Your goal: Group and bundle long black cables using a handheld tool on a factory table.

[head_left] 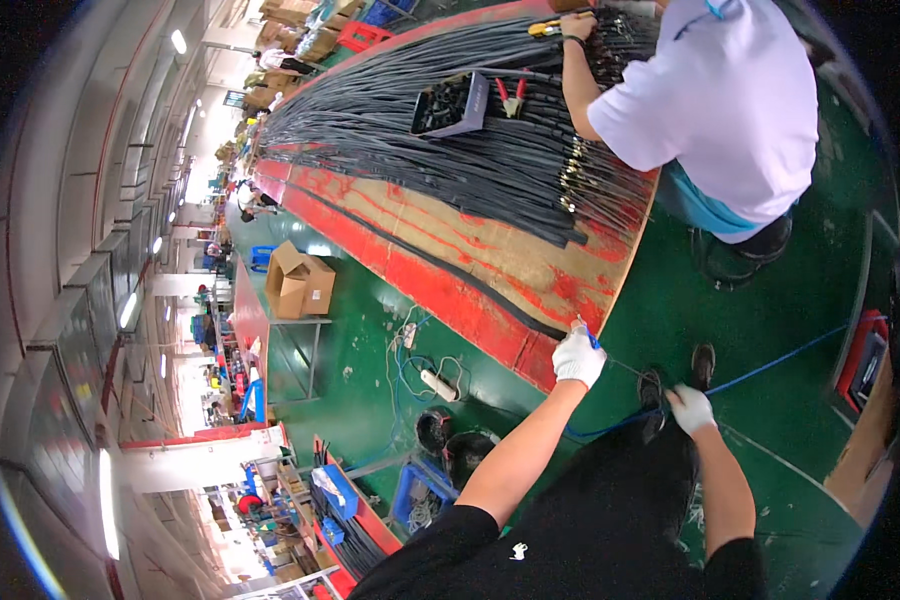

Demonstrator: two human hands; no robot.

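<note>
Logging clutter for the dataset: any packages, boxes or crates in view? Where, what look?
Cardboard box: brown, flaps open, on a small stand left of the long table.
Tray: grey, rectangular, on the black cables.
Crate: red, far end.
Bin: blue, lower left.

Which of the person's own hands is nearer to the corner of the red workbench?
Left. The left hand holds the blue cable right at the red workbench corner. The right hand grips the same cable lower down, apart from the bench, over the green floor.

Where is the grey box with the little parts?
In the head view, the grey box sits on the black cables, top middle, left of the red-handled pliers and a co-worker's arm.
</note>
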